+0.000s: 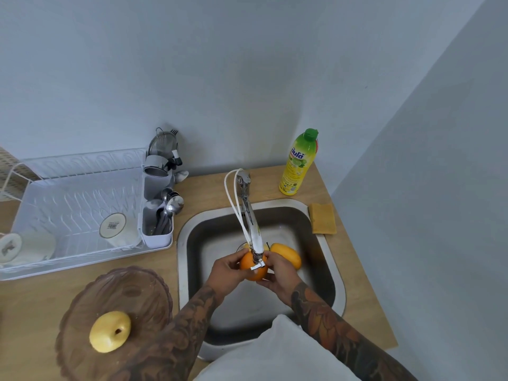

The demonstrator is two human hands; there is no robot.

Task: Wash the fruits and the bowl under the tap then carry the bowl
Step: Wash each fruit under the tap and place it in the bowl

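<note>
Both hands, left hand [226, 268] and right hand [277, 270], are gripping the orange [251, 272] with curled fingers under the tap [254, 237], washing it; next probably comes setting it aside and taking another fruit.

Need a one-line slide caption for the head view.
Both hands, left and right, hold an orange under the tap over the sink.

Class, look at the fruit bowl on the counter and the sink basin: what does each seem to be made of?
Fruit bowl: likely tinted plastic or glass, brownish and see-through, since the counter shows through its ribbed wall. Sink basin: apparently stainless steel, with a grey brushed sheen and a dull metallic rim.
</note>
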